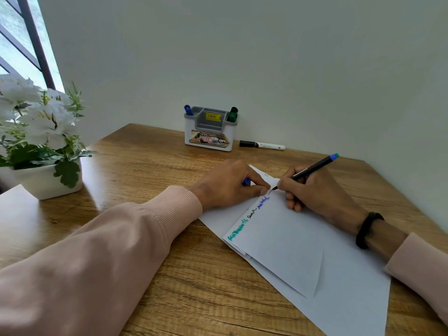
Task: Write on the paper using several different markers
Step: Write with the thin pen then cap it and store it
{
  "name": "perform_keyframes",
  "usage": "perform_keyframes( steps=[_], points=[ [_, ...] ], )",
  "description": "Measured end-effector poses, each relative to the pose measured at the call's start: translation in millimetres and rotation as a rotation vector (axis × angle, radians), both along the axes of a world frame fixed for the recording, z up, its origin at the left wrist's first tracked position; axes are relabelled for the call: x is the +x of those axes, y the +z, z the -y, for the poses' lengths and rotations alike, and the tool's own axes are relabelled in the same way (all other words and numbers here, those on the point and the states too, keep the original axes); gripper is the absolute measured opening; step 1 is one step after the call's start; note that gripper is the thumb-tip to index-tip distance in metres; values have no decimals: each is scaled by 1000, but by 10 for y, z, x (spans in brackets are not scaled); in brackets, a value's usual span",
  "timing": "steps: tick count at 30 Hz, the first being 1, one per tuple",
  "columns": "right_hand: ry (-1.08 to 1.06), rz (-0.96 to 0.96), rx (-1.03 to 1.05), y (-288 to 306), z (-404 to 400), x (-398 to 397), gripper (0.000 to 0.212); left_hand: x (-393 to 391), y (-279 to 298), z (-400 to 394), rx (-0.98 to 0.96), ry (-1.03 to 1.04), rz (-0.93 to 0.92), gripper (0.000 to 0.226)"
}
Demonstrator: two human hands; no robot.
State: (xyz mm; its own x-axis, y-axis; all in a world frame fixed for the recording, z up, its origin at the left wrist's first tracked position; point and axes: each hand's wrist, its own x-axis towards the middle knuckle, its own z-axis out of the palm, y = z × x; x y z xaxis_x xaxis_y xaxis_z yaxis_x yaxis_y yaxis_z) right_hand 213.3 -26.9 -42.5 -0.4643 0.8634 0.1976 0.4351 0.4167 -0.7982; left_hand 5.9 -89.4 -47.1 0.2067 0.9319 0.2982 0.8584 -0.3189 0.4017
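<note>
Paper [291,238] under right grip [312,192], pen [312,169] pinched.

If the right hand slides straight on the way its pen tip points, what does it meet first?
The right hand aims the pen tip left, toward the left hand. It would likely meet the left hand's fingertips almost at once; they press the paper just beside the tip.

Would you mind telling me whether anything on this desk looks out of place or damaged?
Two small things. A black-capped marker lies loose on the desk beside the holder, not in it. The top sheet of paper has a crease near its lower corner. Nothing looks spilled.
</note>
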Motion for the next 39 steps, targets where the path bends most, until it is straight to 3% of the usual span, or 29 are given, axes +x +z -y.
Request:
perform_keyframes(
  steps=[26,34,39],
  points=[
    [-37,-69,-5,-34,-14,-26,14,-1,4,8,-19,3,8,29],
    [-117,-408,-163,-46,-93,12,24,3,30,44,-60,11,-2,32],
    [-80,-400,112,-40,-18,26,12,0,83,79,-78,42,160,33]
  ],
)
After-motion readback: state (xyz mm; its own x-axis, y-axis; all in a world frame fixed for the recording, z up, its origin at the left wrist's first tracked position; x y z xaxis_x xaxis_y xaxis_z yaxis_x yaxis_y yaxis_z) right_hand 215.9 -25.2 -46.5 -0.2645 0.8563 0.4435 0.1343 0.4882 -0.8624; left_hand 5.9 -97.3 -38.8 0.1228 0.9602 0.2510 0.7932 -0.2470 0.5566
